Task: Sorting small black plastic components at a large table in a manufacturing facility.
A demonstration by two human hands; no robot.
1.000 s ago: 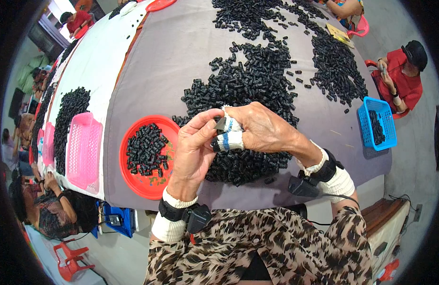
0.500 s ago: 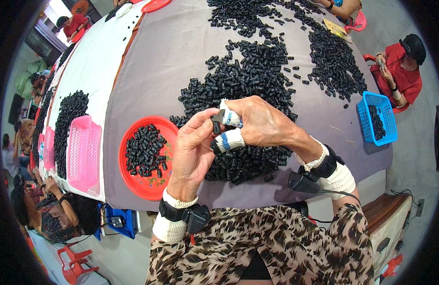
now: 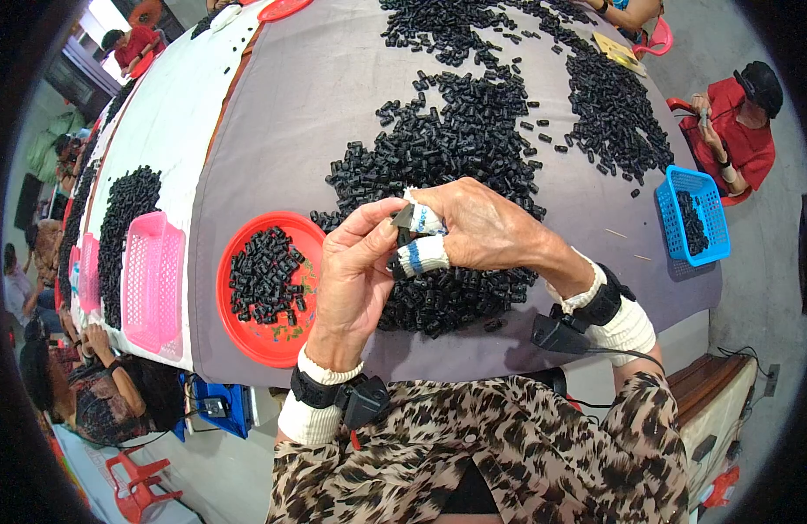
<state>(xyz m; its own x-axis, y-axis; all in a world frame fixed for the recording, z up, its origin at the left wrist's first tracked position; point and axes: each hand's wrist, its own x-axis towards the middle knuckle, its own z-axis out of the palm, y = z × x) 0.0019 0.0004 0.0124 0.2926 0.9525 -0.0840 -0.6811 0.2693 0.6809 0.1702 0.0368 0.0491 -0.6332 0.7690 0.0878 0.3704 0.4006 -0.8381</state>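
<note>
Above the near edge of a big pile of small black cylindrical parts, my two hands meet. Thumb and fingers of my left hand pinch one small black part, which is mostly covered by fingers. My right hand has white finger covers with blue marks on thumb and finger. It grips a small grey blade, whose flat tip lies against the black part. Left of my left hand, a red round tray holds several black parts and green and blue scraps.
Pink baskets and another black pile lie on the white cloth at left. At right stands a blue basket with black parts, near a seated person in red. Two thin sticks rest on the grey cloth.
The blade and the black part have shifted slightly between my fingers, and less of the part shows. Both hands stay in nearly the same place.
</note>
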